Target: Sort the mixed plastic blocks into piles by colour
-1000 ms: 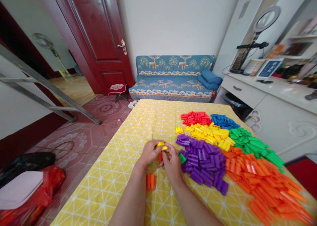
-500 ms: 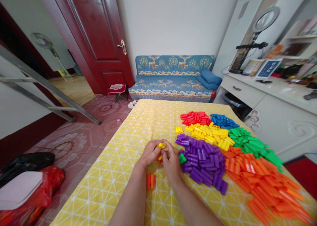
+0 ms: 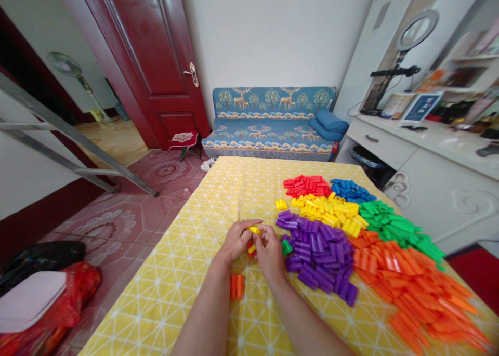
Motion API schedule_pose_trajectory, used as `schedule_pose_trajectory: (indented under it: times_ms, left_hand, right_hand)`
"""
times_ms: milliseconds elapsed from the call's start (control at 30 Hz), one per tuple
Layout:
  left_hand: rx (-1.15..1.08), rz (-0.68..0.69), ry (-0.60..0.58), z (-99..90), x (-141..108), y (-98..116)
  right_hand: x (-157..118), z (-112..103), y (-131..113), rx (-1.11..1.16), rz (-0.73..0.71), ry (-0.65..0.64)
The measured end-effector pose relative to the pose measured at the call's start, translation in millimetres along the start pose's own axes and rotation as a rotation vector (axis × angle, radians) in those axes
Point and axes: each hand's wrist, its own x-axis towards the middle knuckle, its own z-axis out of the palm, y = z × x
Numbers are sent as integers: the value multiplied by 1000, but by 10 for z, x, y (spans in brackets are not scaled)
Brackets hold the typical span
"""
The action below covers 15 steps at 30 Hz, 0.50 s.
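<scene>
Between the fingertips of both hands is a small yellow piece. My left hand pinches it from the left, and my right hand closes on its right side. Just below, partly hidden by the fingers, an orange and yellow piece shows between the hands. An orange piece lies on the cloth beside my left wrist. Right of my right hand, a green piece touches the edge of the purple pile. A small yellow piece lies farther back.
Piles of red, blue, yellow, green and orange pieces cover the right side of the yellow patterned table. Behind stands a blue sofa; a white dresser is at the right.
The fingers of both hands have shifted slightly around the yellow piece, and more of it shows. The view has moved very slightly.
</scene>
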Motion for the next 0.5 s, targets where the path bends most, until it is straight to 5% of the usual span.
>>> schedule_pose_trajectory:
  times_ms: [333, 500]
  left_hand:
    - [-82, -89, 89, 68, 26, -76]
    - [21, -77, 116, 120, 51, -173]
  right_hand:
    - [-159, -92, -220, 213, -5, 100]
    - [225, -706, -473, 46, -90, 200]
